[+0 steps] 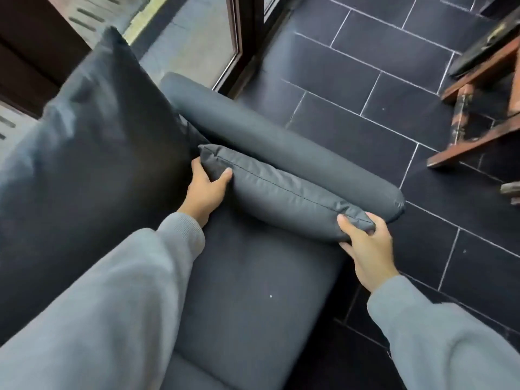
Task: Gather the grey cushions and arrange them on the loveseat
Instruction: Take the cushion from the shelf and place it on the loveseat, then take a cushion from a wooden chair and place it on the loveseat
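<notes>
A small grey cushion point(284, 192) stands on edge on the loveseat seat point(247, 294), leaning against the padded armrest point(281, 147). My left hand point(205, 190) grips its far corner, thumb on the front face. My right hand point(365, 249) pinches its near corner by the seam. A large grey back cushion point(92, 153) stands upright against the loveseat's back, left of my left hand.
Dark tiled floor point(365, 74) spreads to the right of the loveseat. A worn wooden piece of furniture point(478, 108) stands at the right edge. A glass door with a dark frame point(242, 46) is behind the armrest.
</notes>
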Available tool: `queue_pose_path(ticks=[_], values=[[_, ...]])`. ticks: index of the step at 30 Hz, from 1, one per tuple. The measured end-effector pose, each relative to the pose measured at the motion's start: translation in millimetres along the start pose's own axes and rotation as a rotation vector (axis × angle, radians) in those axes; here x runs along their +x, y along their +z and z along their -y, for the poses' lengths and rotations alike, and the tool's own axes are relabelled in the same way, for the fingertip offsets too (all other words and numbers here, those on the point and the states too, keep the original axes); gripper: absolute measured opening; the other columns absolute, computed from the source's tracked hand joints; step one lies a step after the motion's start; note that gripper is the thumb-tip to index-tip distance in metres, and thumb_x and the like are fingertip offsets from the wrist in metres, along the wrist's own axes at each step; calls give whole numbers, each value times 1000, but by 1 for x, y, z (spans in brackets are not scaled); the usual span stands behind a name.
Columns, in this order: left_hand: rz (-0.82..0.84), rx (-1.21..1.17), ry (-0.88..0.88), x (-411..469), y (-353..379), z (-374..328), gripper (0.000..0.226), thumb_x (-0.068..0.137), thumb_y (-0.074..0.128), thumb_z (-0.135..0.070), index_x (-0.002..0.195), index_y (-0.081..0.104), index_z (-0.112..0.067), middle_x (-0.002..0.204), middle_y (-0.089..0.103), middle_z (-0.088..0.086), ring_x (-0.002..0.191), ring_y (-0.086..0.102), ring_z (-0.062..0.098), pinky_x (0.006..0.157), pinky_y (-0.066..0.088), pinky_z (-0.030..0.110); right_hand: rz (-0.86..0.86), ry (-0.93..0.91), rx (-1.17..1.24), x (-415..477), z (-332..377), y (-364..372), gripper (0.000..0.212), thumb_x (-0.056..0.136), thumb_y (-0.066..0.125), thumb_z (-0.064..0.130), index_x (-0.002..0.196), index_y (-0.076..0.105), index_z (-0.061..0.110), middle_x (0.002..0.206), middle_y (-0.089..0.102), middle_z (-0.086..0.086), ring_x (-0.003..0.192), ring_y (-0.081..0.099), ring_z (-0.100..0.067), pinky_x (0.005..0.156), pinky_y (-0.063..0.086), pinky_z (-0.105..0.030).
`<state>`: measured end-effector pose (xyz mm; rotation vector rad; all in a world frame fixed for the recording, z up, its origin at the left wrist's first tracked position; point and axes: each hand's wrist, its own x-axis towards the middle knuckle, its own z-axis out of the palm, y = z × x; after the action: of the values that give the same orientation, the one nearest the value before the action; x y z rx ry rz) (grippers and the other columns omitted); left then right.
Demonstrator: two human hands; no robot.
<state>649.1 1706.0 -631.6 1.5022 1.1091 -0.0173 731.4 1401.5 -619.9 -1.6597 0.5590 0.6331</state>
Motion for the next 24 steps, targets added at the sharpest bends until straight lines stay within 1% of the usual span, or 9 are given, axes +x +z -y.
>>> queue_pose_path(ticks=[4,6,8,13,15,17,18,21,24], values=[[-21,103,66,20,11,13,67,93,62,-48,149,24,-43,137,51,-14,122,53,16,107,45,44,-11,-41,-57,18,-20,4,36,81,88,30,110,68,32,116,76,5,105,74,-9,91,60,-39],[-60,160,86,27,9,24,68,94,62,-48,150,24,-40,136,53,-11,119,53,15,106,42,34,-5,-56,-110,22,-25,9,45,65,89,45,103,70,32,110,78,5,104,74,-12,88,62,-40],[-64,209,75,30,14,28,68,94,62,-47,150,25,-37,131,55,-8,122,54,19,107,40,33,-9,-20,-130,27,-27,9,53,57,88,52,101,68,31,108,77,2,103,74,-15,88,63,-43],[-64,339,30,25,11,11,69,96,59,-47,151,25,-23,144,54,12,130,51,36,107,39,37,-6,13,-219,29,-24,4,42,79,85,46,108,58,33,115,65,12,115,65,-18,103,56,-48],[-73,435,35,9,8,4,74,97,56,-49,153,23,-15,148,50,18,134,47,40,109,37,42,-12,4,-339,20,-21,-5,66,82,79,54,134,50,25,130,58,11,130,54,-25,111,47,-44],[-70,522,70,-11,5,-6,85,97,55,-52,158,12,-12,157,40,19,140,40,42,113,34,45,-25,-38,-503,3,-15,-10,102,84,75,60,160,24,15,159,41,-6,147,37,-32,118,35,-40],[-46,566,106,-24,5,-11,91,97,54,-54,160,3,-15,163,29,17,145,32,42,117,29,47,-17,-94,-560,-8,-11,-14,111,85,74,59,165,10,15,168,25,-13,153,26,-34,120,27,-42],[18,889,256,-73,16,-31,98,93,46,-69,160,-11,-28,171,-7,6,155,-1,40,119,14,64,27,-339,-749,-41,8,-32,109,91,68,59,164,-8,34,172,-16,-19,158,-3,-40,125,11,-51],[30,1132,432,-132,40,-54,98,88,35,-81,160,-12,-34,170,-14,2,155,-13,34,118,6,68,70,-529,-1069,-75,34,-66,96,93,47,75,164,-7,40,170,-26,-16,157,-18,-38,126,0,-59]])
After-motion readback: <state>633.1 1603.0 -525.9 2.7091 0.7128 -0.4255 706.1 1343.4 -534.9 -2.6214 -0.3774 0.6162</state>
